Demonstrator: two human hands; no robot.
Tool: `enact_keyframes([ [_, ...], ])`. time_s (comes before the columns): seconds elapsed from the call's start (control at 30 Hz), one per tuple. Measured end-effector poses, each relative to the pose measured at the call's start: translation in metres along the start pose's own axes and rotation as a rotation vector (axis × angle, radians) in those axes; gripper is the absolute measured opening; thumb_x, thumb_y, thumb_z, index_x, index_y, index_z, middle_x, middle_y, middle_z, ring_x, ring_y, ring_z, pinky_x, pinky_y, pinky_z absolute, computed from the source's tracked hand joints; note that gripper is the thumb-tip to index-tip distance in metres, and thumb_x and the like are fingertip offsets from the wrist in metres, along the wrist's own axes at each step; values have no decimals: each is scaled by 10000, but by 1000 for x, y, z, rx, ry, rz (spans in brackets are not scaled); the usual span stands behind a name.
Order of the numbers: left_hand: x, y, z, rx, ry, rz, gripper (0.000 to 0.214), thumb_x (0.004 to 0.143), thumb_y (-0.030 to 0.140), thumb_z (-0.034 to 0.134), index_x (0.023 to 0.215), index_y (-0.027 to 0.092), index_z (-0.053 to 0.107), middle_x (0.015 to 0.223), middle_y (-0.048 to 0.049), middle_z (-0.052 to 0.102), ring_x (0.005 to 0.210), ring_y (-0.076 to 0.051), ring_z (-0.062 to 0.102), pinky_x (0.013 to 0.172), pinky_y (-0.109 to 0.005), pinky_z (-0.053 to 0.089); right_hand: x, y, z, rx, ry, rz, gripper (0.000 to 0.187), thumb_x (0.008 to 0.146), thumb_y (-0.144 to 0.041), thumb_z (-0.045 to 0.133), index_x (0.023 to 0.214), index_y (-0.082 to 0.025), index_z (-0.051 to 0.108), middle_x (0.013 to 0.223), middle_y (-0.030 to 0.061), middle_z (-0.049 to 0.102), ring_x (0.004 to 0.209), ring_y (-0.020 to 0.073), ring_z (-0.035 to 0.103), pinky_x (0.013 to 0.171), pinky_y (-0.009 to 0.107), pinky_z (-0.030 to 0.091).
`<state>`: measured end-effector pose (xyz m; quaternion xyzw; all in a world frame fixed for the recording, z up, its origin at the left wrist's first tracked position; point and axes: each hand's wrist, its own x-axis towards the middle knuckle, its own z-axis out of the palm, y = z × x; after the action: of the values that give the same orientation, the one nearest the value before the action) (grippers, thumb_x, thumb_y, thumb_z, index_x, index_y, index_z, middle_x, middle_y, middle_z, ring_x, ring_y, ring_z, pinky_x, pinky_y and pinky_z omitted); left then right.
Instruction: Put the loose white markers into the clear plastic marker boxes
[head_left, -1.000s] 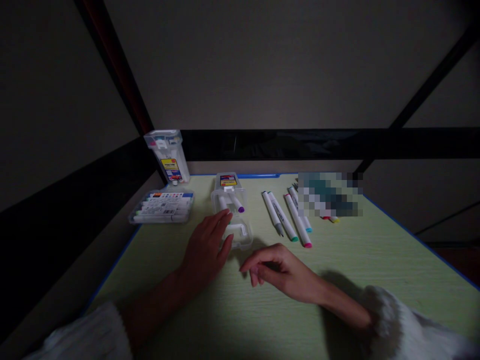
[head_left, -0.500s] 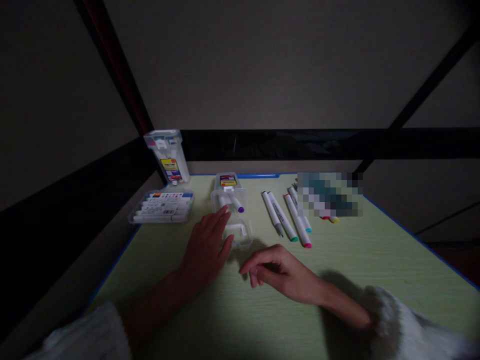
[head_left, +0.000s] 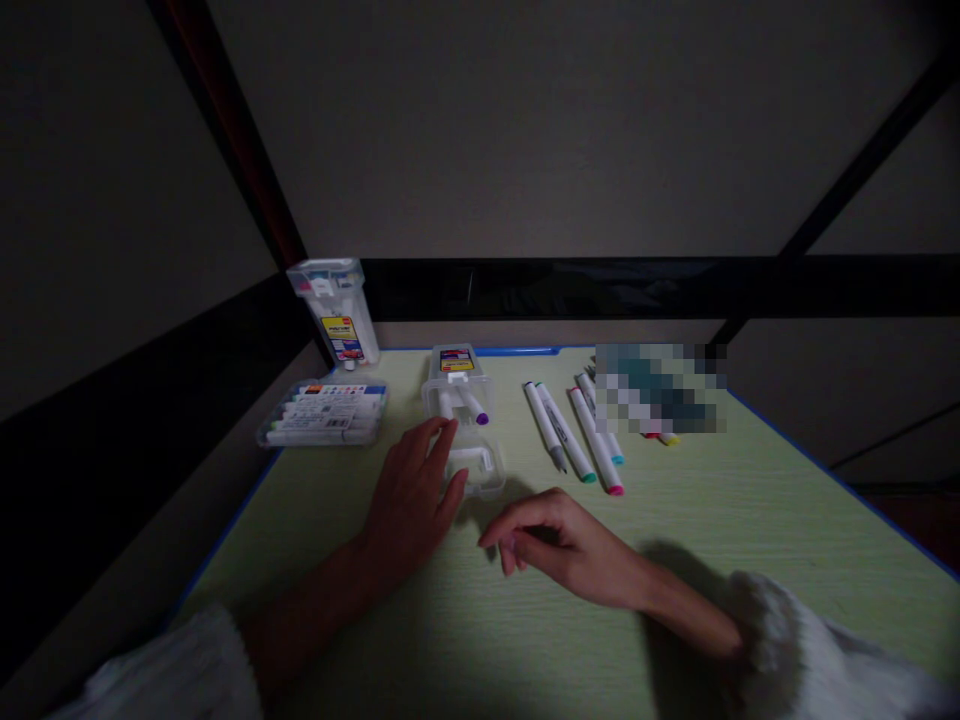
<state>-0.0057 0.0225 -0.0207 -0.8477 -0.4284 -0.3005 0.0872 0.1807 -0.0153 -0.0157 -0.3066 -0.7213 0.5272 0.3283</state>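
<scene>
My left hand (head_left: 416, 485) reaches to the mouth of a clear plastic marker box (head_left: 457, 368) lying on its side. Its fingers are extended, the thumb apart from them; the fingertips are at the end of a white marker (head_left: 445, 403) in the box, and contact is unclear. Beside that marker, a purple-ended marker (head_left: 474, 405) sticks out of the opening. The clear lid (head_left: 491, 485) lies folded down on the table, under and beside my left thumb. My right hand (head_left: 566, 550) hovers right of the lid, loosely bent, thumb and forefinger apart, with nothing visible in it.
Several loose markers (head_left: 596, 440) lie to the right, one uncapped with a grey tip (head_left: 559, 458). A pixelated patch covers things behind them. On the left, a flat marker case (head_left: 326, 415) lies before an upright marker box (head_left: 341, 315). The table (head_left: 480, 640) has blue edging.
The fingertips of my left hand have dipped slightly towards me at the box opening. My right hand, the box and the loose markers have stayed in place.
</scene>
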Motion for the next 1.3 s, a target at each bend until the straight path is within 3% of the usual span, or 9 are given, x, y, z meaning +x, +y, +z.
enact_keyframes([
  [0.7,0,0,0,19,-81,-43,430,840,226,430,1252,121,371,1299,-134,437,1122,-282,422,906,-466,391,0,1,-1,-30,0,-12,221,817,-136,432,861,-129,648,608,6,583,514,80,473,475,221,375],
  [1.03,0,1,1,39,-70,-52,425,824,224,450,1235,128,395,1314,-122,431,1127,-291,411,907,-471,378,-1,1,0,-27,-4,-10,219,817,-136,434,861,-132,648,609,6,577,501,79,458,468,223,373],
  [1.3,0,0,-1,1,-26,17,377,826,190,450,1196,118,434,1282,-130,457,1097,-279,430,896,-459,384,-1,0,0,-39,-13,-8,224,816,-129,434,865,-123,652,612,6,578,511,75,469,478,213,378],
])
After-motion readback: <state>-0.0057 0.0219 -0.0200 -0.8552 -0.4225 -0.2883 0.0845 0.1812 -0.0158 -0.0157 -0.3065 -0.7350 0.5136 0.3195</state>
